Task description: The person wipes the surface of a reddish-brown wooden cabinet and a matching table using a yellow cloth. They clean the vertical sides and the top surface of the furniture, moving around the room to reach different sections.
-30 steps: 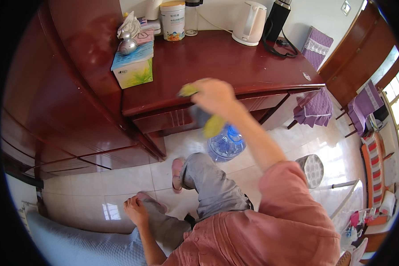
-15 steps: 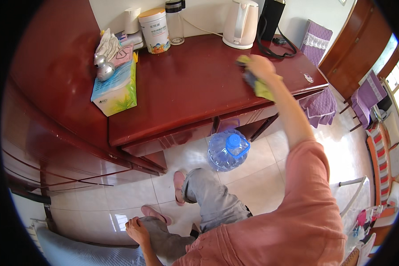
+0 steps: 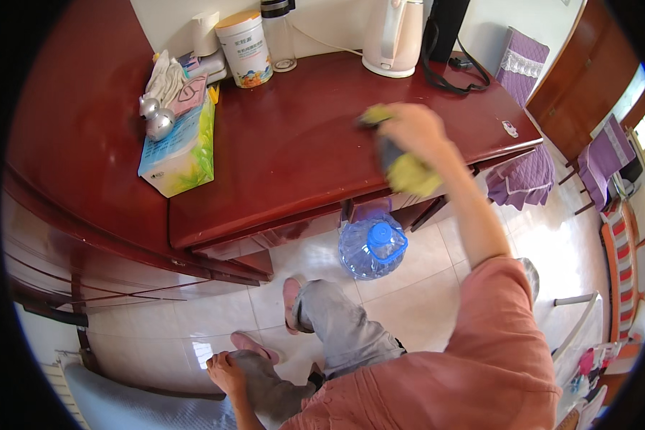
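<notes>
My right hand (image 3: 417,130) is closed on a yellow-green and grey cleaning cloth (image 3: 413,175), pressed to the right part of the dark red desk top (image 3: 301,136). The cloth is blurred, and its lower end reaches the desk's front edge. Down at the lower left, my left hand (image 3: 226,372) rests on my knee (image 3: 254,373) with nothing in it.
Along the wall stand a white canister (image 3: 244,50), a glass bottle (image 3: 280,39), a pale kettle (image 3: 393,39) and a black object with a strap (image 3: 448,32). A tissue box (image 3: 183,154) sits at left. A large blue water jug (image 3: 371,247) stands on the floor.
My right hand has moved left and a little nearer with the cloth across the desk. My left hand stays on my knee. The view has shifted slightly.
</notes>
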Action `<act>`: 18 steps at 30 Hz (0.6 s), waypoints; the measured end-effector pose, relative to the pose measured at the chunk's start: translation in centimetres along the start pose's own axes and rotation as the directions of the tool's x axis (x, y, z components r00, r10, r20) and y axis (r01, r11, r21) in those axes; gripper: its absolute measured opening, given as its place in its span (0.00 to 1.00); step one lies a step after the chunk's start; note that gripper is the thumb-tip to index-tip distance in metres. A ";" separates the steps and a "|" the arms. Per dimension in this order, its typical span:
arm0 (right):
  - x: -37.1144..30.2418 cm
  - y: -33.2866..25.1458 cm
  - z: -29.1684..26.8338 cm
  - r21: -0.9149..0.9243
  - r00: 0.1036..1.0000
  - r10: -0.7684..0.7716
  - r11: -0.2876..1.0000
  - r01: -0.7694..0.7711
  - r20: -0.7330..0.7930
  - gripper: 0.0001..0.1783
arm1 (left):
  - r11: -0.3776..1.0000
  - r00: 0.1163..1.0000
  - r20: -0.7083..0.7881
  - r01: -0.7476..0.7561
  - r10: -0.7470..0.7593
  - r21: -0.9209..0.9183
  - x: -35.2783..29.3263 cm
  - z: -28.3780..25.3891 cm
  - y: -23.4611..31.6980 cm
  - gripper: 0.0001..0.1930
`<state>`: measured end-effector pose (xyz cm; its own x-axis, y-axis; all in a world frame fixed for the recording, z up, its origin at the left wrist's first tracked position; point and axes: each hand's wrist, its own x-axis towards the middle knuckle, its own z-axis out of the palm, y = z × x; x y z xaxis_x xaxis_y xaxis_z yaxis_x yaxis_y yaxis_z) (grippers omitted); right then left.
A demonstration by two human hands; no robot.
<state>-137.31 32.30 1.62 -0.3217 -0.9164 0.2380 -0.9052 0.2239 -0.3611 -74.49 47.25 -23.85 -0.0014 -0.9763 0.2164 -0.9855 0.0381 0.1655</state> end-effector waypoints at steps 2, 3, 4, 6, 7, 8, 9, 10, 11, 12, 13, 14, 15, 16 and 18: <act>2.3 9.2 -2.3 -0.223 0.934 0.336 0.908 -0.355 -0.120 0.19 | 1.000 1.000 0.000 -0.003 0.003 -0.007 0.1 0.6 -0.6 0.05; 2.8 12.6 -3.1 -0.272 0.907 0.357 0.870 -0.410 -0.225 0.20 | 1.000 1.000 0.003 -0.008 0.008 -0.018 0.2 1.1 -0.9 0.05; 3.5 14.0 -3.6 -0.273 0.901 0.382 0.862 -0.427 -0.205 0.20 | 1.000 1.000 0.017 -0.013 0.013 -0.012 0.3 1.3 -1.3 0.05; 6.3 13.4 -1.5 -0.330 0.940 0.302 0.881 -0.339 -0.161 0.19 | 1.000 1.000 0.014 -0.002 0.002 -0.007 0.4 1.0 -1.9 0.05; 7.7 12.0 -0.3 -0.355 0.956 0.260 0.888 -0.292 -0.136 0.19 | 1.000 1.000 0.012 0.005 -0.005 -0.003 0.3 0.8 -2.2 0.05; 9.1 8.8 1.1 -0.321 0.959 0.270 0.904 -0.282 -0.082 0.19 | 1.000 1.000 0.011 0.016 -0.016 0.005 0.2 0.4 -2.7 0.05; 10.4 5.0 2.8 -0.287 0.960 0.279 0.918 -0.274 -0.025 0.19 | 1.000 1.000 0.012 0.028 -0.028 0.014 0.0 0.0 -2.7 0.05; 11.5 2.3 4.1 -0.257 0.989 0.142 0.958 -0.129 0.032 0.18 | 0.999 0.999 0.009 0.036 -0.036 0.008 0.1 0.2 -2.3 0.05; 12.7 -0.6 5.9 -0.188 0.997 0.074 0.980 -0.069 0.021 0.18 | 0.999 0.999 0.013 0.034 -0.034 0.015 0.1 0.3 -1.9 0.04; 13.2 -5.0 7.1 -0.170 0.992 0.057 0.985 -0.037 0.117 0.18 | 0.999 0.999 0.016 0.036 -0.037 0.030 0.1 0.3 -1.8 0.04; 12.3 -8.7 8.2 -0.104 0.992 -0.023 0.994 0.036 0.125 0.18 | 0.999 0.999 0.021 0.030 -0.031 0.041 0.3 0.4 -1.6 0.05; 11.1 -12.6 8.8 -0.106 0.979 -0.095 0.988 0.115 0.180 0.18 | 0.999 1.000 0.015 0.021 -0.021 0.031 0.4 0.3 -1.4 0.05; 8.8 -16.0 9.2 -0.051 0.945 -0.266 0.959 0.280 0.189 0.18 | 0.999 0.999 0.019 0.029 -0.029 0.033 0.4 0.2 -1.2 0.05; 7.3 -17.7 10.2 0.049 0.913 -0.365 0.931 0.362 0.185 0.18 | 1.000 0.999 0.028 0.018 -0.019 0.021 0.8 0.4 -0.7 0.05; 2.6 -21.9 11.0 0.057 0.856 -0.477 0.878 0.476 0.200 0.16 | 1.000 0.999 0.039 0.028 -0.028 0.008 0.9 0.3 -0.3 0.06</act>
<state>-115.26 21.34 0.29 0.2119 -0.9575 0.1955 -0.9318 -0.2583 -0.2550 -74.22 46.35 -23.96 0.0195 -0.9845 0.1742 -0.9865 0.0094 0.1634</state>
